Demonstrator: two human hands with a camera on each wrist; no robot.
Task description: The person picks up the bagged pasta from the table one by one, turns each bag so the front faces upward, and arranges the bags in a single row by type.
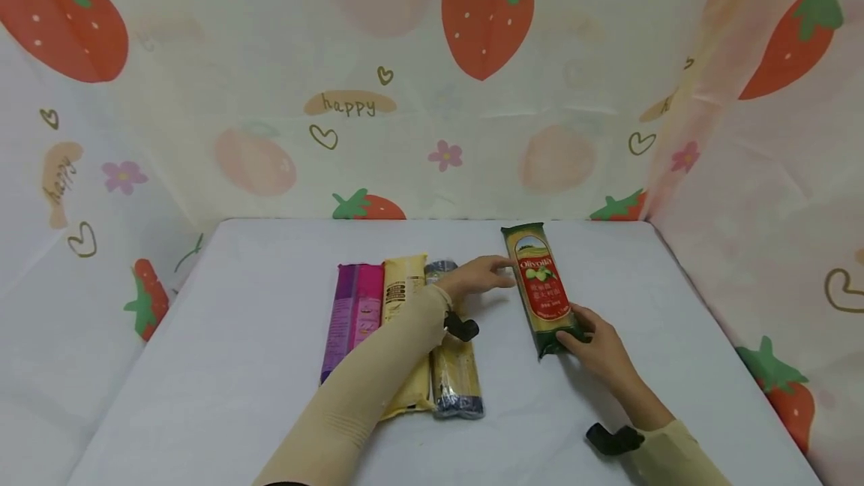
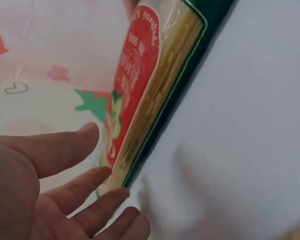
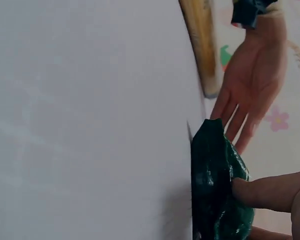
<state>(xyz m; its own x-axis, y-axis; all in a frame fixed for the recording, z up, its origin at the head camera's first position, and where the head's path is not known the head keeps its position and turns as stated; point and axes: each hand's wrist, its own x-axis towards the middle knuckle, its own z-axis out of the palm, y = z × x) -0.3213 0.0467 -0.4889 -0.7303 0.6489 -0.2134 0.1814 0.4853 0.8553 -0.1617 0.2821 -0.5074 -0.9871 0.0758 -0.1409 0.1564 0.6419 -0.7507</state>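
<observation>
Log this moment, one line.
Right hand: holds Olivoilà spaghetti packet, near end | left hand: beside it, contact unclear | three other packets: side by side on table

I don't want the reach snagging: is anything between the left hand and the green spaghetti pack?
Nothing visible stands between the left hand and the green spaghetti pack; the nearest other pack lies to its left, not in between.

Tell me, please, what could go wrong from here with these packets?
The right hand grips the green spaghetti packet only near one end, so the other end might swing. The left sleeve crosses over the yellow packet and could push it out of line.
</observation>
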